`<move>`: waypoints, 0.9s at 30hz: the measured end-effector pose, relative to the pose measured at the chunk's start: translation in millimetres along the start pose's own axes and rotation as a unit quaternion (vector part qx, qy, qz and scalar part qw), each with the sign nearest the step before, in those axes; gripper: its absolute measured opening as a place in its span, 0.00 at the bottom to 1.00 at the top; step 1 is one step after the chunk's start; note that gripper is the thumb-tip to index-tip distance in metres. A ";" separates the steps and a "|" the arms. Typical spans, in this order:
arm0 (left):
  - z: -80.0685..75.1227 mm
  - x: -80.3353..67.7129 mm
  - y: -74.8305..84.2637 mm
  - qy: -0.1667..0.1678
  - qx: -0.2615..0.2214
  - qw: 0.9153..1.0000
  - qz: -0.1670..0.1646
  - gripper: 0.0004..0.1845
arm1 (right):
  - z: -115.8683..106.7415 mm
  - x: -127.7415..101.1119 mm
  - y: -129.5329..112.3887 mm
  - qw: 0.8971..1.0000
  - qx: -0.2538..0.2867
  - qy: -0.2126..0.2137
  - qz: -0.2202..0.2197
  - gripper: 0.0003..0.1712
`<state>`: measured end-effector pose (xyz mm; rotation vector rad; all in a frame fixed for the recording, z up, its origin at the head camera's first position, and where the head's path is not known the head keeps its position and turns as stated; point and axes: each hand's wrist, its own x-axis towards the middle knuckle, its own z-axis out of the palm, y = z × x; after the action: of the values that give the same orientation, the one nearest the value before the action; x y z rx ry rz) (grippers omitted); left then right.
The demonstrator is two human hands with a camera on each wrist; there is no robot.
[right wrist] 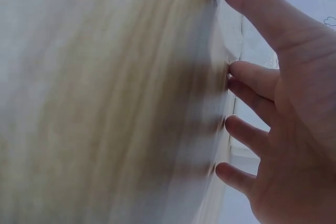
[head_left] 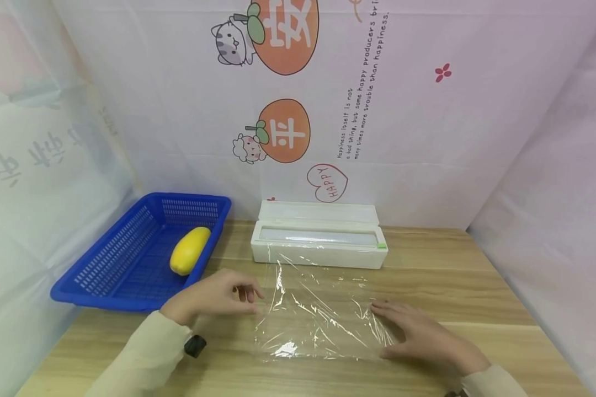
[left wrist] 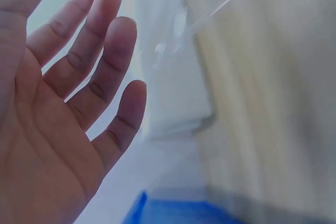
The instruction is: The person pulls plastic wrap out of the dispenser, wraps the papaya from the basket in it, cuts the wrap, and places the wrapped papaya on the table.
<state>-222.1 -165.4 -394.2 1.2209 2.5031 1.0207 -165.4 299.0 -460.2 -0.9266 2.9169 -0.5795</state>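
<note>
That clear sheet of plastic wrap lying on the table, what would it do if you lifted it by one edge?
The plastic wrap already lies wrinkled, so it would probably droop limply rather than hold its shape. Being thin and see-through, it likely weighs very little. It may cling to itself or to the right hand resting flat on its edge.

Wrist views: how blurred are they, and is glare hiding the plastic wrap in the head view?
Left wrist view: left hand sharp, background soft. Right wrist view: table smeared by blur, right hand clearer. Head view: sharp and evenly lit; small glints on the plastic wrap, its edges readable; the walls bow from lens distortion.
</note>
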 end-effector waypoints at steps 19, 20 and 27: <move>-97.6 -14.5 15.2 0.117 0.112 0.984 -0.079 0.14 | -1.8 3.1 2.1 1.000 0.006 -0.008 0.008 0.58; -102.2 -15.5 12.7 0.121 0.116 0.982 -0.091 0.14 | -1.6 3.0 2.2 1.000 0.005 -0.007 0.007 0.58; -127.9 -24.1 -9.8 0.156 0.113 0.966 -0.175 0.20 | -1.1 2.9 1.5 1.000 0.001 -0.003 -0.003 0.57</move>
<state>-267.5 -252.2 -307.9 0.6588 3.0025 0.9147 -168.7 299.0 -459.5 -0.9352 2.9084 -0.5786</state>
